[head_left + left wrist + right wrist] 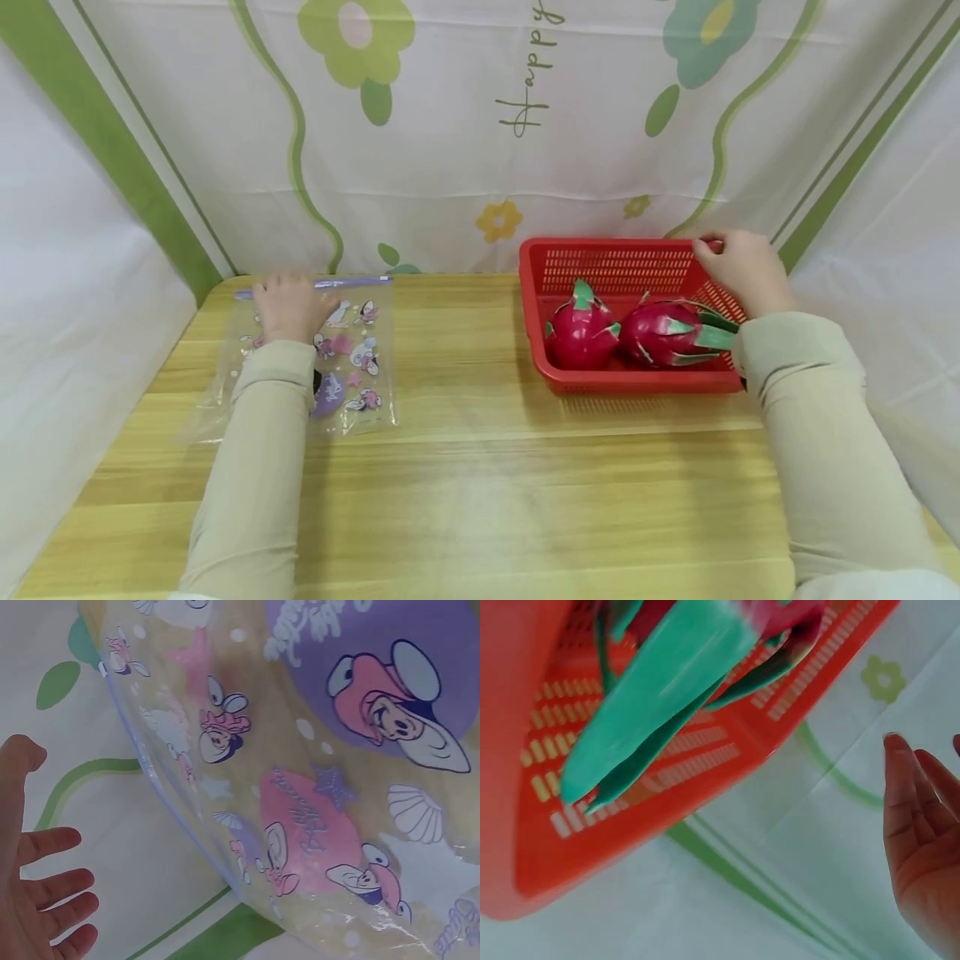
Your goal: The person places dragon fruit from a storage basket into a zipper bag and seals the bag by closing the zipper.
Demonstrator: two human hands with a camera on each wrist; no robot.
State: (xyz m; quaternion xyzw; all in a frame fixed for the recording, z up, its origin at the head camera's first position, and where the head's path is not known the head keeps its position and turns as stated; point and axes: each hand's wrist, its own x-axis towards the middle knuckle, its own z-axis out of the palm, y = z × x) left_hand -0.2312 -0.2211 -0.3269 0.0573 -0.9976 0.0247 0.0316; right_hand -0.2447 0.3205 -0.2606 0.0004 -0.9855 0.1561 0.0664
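A clear zip bag point(365, 358) with pink and purple cartoon prints lies flat at the left, its purple zip edge toward the back. Over its far part is my left hand point(288, 308), fingers spread and gripping nothing; the left wrist view shows the hand point(52, 877) apart from the bag point(232, 772). My right hand point(742, 262) hovers by the far right corner of a red plastic basket point(637, 382). In the right wrist view its fingers are loosely bent and hold nothing. Two dragon fruits, one upright-leaved point(583, 337) and one on its side point(660, 333), sit in the basket.
A wooden table point(480, 475) bears the bag and the basket. Behind it hangs a white cloth point(450, 158) with printed flowers, and white fabric point(60, 250) closes off both sides.
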